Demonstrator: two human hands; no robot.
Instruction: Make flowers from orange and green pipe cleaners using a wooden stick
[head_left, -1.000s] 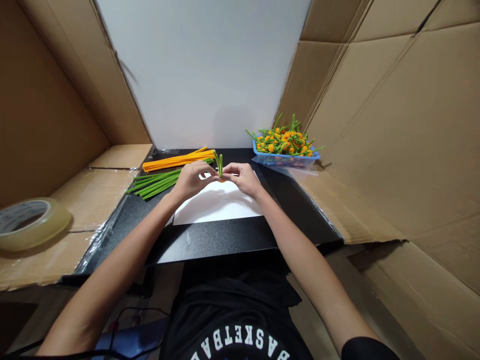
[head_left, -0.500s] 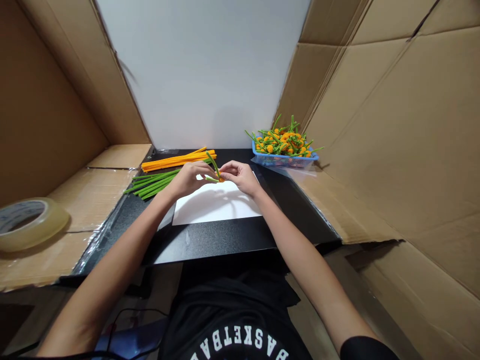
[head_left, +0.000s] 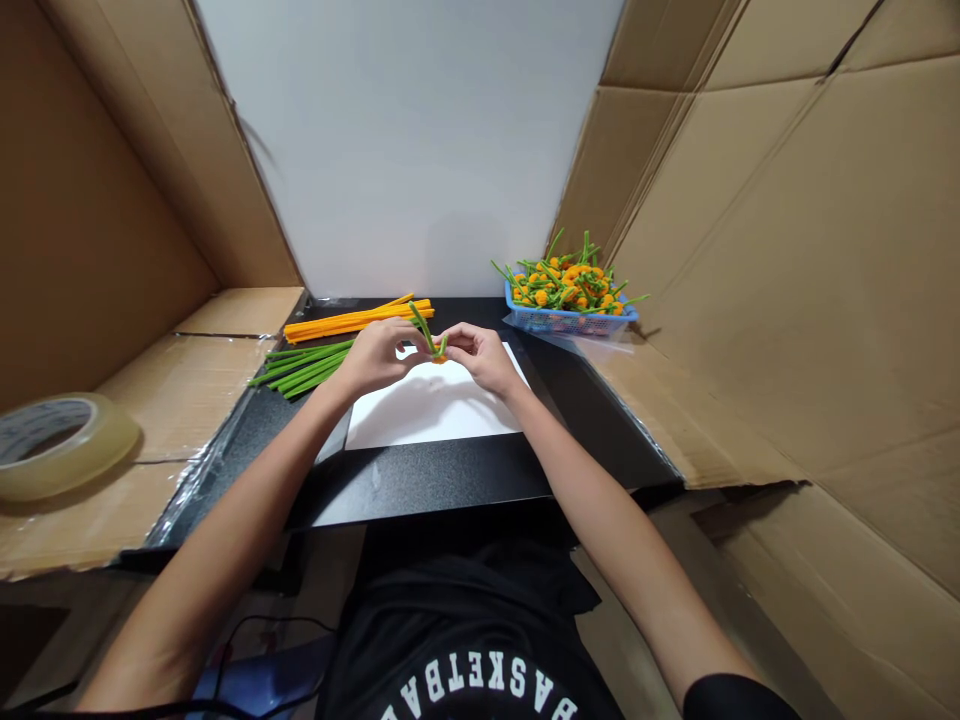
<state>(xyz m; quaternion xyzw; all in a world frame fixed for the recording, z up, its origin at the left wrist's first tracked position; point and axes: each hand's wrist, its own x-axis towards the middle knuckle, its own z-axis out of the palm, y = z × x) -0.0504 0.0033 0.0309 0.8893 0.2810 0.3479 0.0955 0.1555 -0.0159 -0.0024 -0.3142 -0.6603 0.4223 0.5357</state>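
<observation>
Between my two hands, above a white sheet of paper [head_left: 427,415], is a small pipe-cleaner piece [head_left: 439,356] with an orange ball and green stems pointing up. My left hand [head_left: 384,355] pinches it from the left, thumb and fingers closed at the green part. From the right, my right hand [head_left: 482,358] grips it with thumb and forefinger near the orange ball. Left of my left hand lie green pipe cleaners [head_left: 304,368] in a loose bunch. Behind them is a bundle of orange pipe cleaners [head_left: 352,320].
A blue plastic basket [head_left: 574,322] at the back right is heaped with similar orange and green pieces. A roll of clear tape [head_left: 112,450] sits on cardboard [head_left: 214,380] at the left. Tall cardboard walls [head_left: 810,250] enclose the black tabletop [head_left: 450,480] at both sides.
The green stems have changed position: one that stuck out to the left now points up beside the other. The orange ball sits slightly lower between my fingertips. Both hands stay nearly in place.
</observation>
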